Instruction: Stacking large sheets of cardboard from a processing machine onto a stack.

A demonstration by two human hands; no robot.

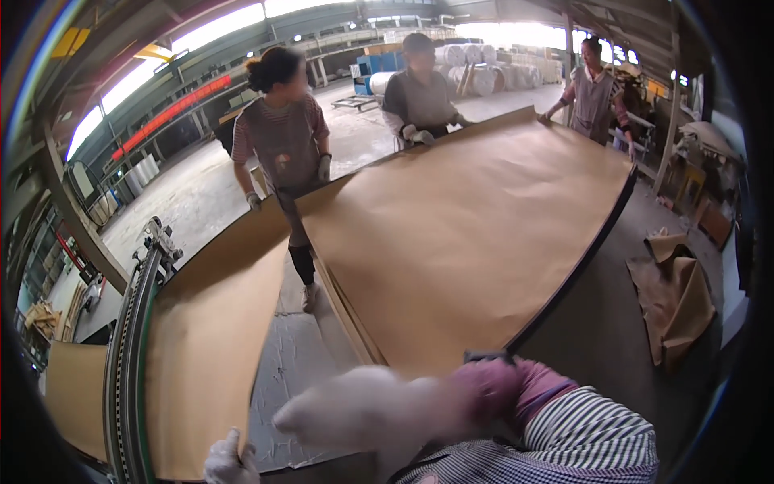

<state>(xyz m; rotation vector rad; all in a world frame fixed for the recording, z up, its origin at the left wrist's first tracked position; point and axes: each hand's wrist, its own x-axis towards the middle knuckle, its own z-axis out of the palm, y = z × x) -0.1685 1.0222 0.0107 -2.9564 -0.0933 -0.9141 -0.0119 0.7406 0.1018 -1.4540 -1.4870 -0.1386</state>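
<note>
My left hand (231, 460), in a white glove, is at the lower edge of the view, closed on the near right corner of a narrower brown sheet (211, 347). My right hand (359, 407), also gloved, is smeared by motion over a grey covered surface (294, 379), so its fingers cannot be made out. Just beyond the right arm lies a large brown sheet (459, 242) with a dark edge along its right side. At its far side one person (423, 93) and another person (595, 97) have their hands at the edge.
A person (282, 137) stands between the two sheets, one gloved hand on the narrower one. A long machine rail (129, 363) crosses the left side. Crumpled brown material (673, 298) lies on the floor at right. White rolls (476, 68) are stacked far back.
</note>
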